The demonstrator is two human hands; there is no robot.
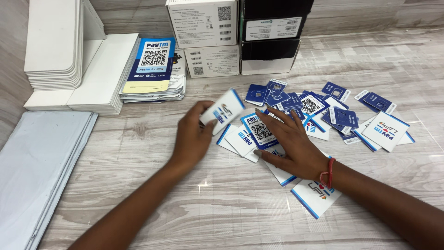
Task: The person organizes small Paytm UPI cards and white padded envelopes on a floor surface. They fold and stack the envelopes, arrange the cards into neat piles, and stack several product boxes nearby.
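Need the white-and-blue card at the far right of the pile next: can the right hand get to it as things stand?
Probably yes. The right hand rests flat on cards mid-pile, holding nothing, and the white-and-blue card lies on top at the pile's right edge, uncovered, with nothing between them.

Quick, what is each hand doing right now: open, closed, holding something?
Left hand: closed on a white card with a blue edge, lifted off the table.
Right hand: open, fingers spread flat on the pile of cards.

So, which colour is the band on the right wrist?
Red; the band on the right hand shows clearly in the head view.
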